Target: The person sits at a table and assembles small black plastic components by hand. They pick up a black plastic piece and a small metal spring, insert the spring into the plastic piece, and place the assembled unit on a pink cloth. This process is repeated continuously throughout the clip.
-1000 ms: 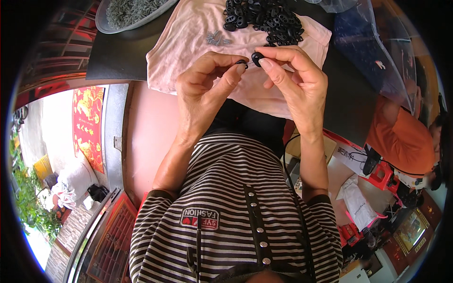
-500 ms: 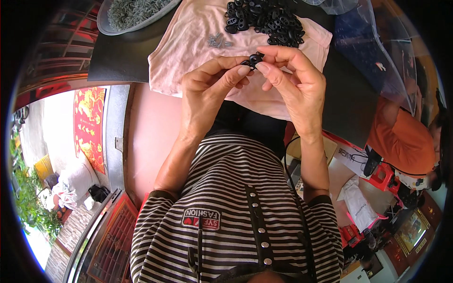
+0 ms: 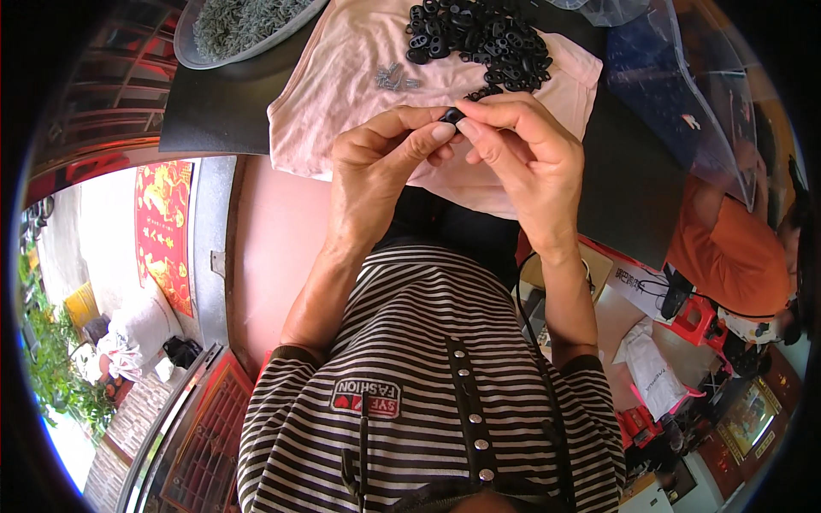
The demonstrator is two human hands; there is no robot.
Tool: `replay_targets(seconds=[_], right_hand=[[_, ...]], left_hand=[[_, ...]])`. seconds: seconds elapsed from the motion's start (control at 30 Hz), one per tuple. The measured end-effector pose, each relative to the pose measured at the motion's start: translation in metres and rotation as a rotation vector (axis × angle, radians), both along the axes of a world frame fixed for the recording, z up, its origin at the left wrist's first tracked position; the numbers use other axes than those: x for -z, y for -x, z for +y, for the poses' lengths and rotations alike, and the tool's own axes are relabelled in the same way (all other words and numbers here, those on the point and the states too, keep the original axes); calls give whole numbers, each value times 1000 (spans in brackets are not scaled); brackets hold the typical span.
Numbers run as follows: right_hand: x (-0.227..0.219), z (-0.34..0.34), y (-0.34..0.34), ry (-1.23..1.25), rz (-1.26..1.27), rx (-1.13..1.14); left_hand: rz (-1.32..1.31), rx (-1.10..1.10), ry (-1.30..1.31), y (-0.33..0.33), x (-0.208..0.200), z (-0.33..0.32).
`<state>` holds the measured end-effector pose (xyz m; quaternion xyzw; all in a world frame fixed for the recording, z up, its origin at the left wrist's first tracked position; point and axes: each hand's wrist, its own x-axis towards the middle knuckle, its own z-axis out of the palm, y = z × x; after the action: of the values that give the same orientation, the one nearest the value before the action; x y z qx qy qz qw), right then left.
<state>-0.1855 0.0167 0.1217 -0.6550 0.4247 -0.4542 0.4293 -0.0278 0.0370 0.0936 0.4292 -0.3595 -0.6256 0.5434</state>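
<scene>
Both thumbs and forefingers meet over the near part of a pale pink cloth [image 3: 312, 107]. My left hand [image 3: 375, 162] pinches a small black plastic cord lock [image 3: 451, 114], mostly covered by the fingertips. My right hand [image 3: 537, 162] closes on the same piece from the other side, thumb and forefinger pressed to it. Beyond my hands lies a heap of black cord-lock parts [image 3: 516, 53], many showing holes. To its left sits a small pile of grey metal springs [image 3: 396, 78].
A clear plastic bowl [image 3: 183, 41] full of grey springs stands at the far left of the black table [image 3: 214, 120]. Transparent plastic sheeting [image 3: 654, 81] covers the far right. Past the table's right side, a person in an orange sleeve [image 3: 735, 256] sits nearby.
My fingertips have drawn closer together, and the black piece now shows as one compact rounded shape. My right hand has shifted slightly left and down.
</scene>
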Motion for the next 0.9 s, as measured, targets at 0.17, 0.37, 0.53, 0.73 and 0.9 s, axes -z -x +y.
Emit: replay_targets(seconds=[0.17, 0.37, 0.53, 0.73, 0.9], right_hand=[[3, 2, 0, -100, -73, -13], [1, 2, -3, 53, -24, 30], [2, 3, -5, 172, 100, 86], [-3, 2, -2, 226, 171, 95], [-5, 2, 5, 80, 10, 30]], left_hand=[[42, 8, -77, 2, 3, 3], [209, 79, -126, -1, 2, -3], [298, 13, -172, 3, 2, -3], [243, 23, -143, 5, -2, -1], [128, -1, 30, 8, -4, 0]])
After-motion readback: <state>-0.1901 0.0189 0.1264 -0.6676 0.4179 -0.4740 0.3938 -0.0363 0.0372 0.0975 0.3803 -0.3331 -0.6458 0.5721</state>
